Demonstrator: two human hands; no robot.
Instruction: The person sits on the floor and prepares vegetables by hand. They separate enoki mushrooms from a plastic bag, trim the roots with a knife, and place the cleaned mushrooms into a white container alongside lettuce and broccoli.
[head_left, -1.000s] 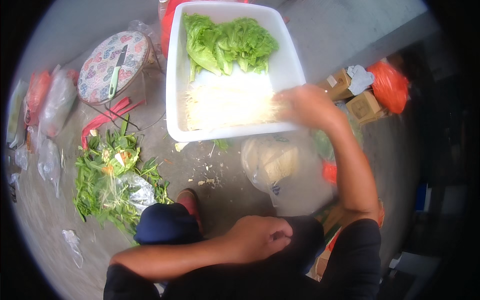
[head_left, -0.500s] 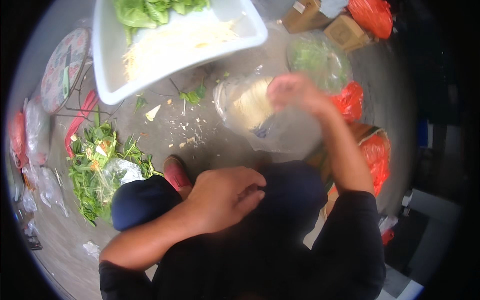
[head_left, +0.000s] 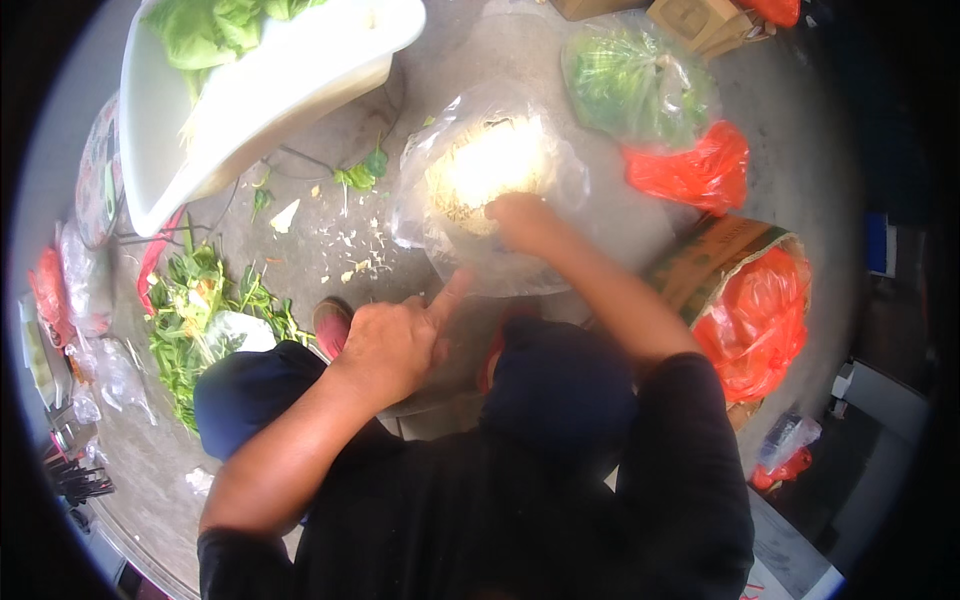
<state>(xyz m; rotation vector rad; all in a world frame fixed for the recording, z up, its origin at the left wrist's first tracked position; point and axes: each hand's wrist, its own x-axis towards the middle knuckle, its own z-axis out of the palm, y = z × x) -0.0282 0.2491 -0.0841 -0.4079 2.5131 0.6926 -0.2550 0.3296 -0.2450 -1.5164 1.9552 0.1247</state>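
A clear plastic bag lies wide on the floor ahead of me, with a heap of pale thin strands, like bean sprouts, inside it. At the near edge of that heap my right hand is closed, its fingers curled; whatever they grip is hidden. My left hand is in front of my knees, index finger stretched toward the bag's near edge and slightly blurred. Nothing shows in it. At the upper left a white plastic tub holds green leaves and a brightly lit pale mass.
Trimmed greens are piled beside my left knee, with vegetable scraps scattered on the floor. A clear bag of green vegetables, a red plastic bag and a carton holding red plastic stand on the right.
My right hand has come down and left onto the near edge of the pale heap. My left hand has moved forward and left, its index finger now extended. The view has shifted.
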